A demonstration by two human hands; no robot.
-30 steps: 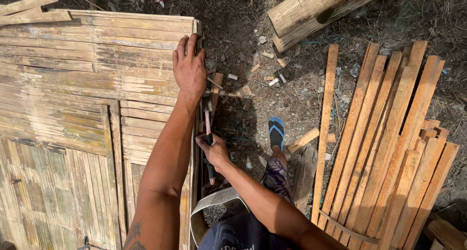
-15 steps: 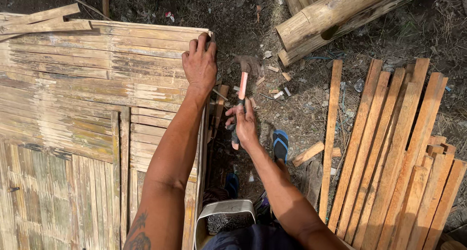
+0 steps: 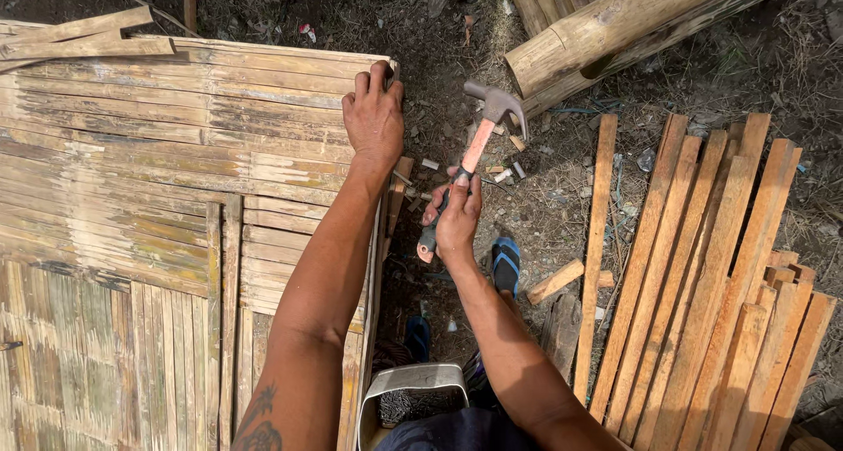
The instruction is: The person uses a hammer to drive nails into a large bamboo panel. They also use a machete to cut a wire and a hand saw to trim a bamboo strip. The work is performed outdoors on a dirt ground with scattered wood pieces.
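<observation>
One claw hammer (image 3: 481, 144) sits gripped in the right hand (image 3: 457, 218), fingers wrapped round its handle, while the left hand (image 3: 375, 122) presses flat, fingers together, on one bamboo panel (image 3: 158, 152).
</observation>
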